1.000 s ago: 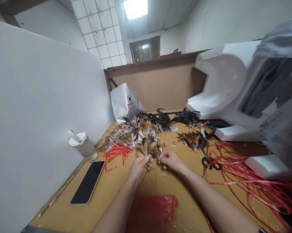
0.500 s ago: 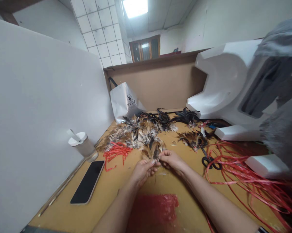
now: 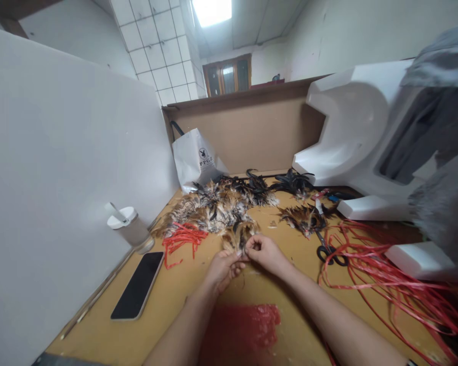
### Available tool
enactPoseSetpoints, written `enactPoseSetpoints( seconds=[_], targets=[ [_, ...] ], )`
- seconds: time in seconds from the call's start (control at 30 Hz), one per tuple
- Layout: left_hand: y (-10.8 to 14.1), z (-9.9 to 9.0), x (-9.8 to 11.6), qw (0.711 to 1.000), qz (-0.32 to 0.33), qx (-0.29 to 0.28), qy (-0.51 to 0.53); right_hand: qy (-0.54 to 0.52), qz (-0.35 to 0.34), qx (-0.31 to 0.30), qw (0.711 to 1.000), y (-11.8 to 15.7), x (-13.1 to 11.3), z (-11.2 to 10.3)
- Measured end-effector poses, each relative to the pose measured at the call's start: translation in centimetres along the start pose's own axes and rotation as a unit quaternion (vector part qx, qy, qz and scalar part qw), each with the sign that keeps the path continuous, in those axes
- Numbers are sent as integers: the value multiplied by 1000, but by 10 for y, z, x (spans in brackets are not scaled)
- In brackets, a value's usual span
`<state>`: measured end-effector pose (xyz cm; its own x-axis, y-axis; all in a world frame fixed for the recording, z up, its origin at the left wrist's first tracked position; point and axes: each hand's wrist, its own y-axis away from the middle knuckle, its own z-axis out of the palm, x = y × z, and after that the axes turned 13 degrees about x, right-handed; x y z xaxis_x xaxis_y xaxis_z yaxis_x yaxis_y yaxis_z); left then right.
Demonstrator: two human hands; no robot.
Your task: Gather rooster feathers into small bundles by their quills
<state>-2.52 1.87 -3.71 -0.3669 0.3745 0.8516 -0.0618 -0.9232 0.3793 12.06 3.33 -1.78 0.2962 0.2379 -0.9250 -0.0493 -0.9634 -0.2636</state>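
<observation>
A small bunch of brown and black feathers stands up from the pinched fingers of my left hand. My right hand is pinched against the same bunch from the right side, its fingertips close to the left thumb. What the right fingertips grip is too small to make out. Just beyond my hands lies a large heap of brown, grey and black feathers. Cut red strips lie at the heap's left front edge.
A phone and a lidded cup are on the left. To the right lie another feather bundle, black-handled scissors and tangled red ribbon. White foam pieces and a white bag stand farther back.
My right hand has shifted slightly left, closer to the left fingertips. My left hand keeps its hold on the feathers, nearly still.
</observation>
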Motion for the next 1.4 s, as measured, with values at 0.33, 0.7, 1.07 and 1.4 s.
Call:
enactPoseSetpoints(
  seconds=[0.33, 0.7, 1.07, 1.4],
  targets=[
    [1, -3, 4, 1000, -15, 6, 13, -46, 25, -14, 999, -3, 9, 2],
    [0, -4, 4, 1000, -26, 0, 13, -103, 108, -69, 986, 0, 4, 0],
    [2, -2, 5, 1000, -5, -15, 9, -102, 83, -36, 991, -2, 2, -1],
    [4, 0, 6, 999, 39, -27, -20, -199, 168, -44, 964, -1, 2, -1]
  ],
)
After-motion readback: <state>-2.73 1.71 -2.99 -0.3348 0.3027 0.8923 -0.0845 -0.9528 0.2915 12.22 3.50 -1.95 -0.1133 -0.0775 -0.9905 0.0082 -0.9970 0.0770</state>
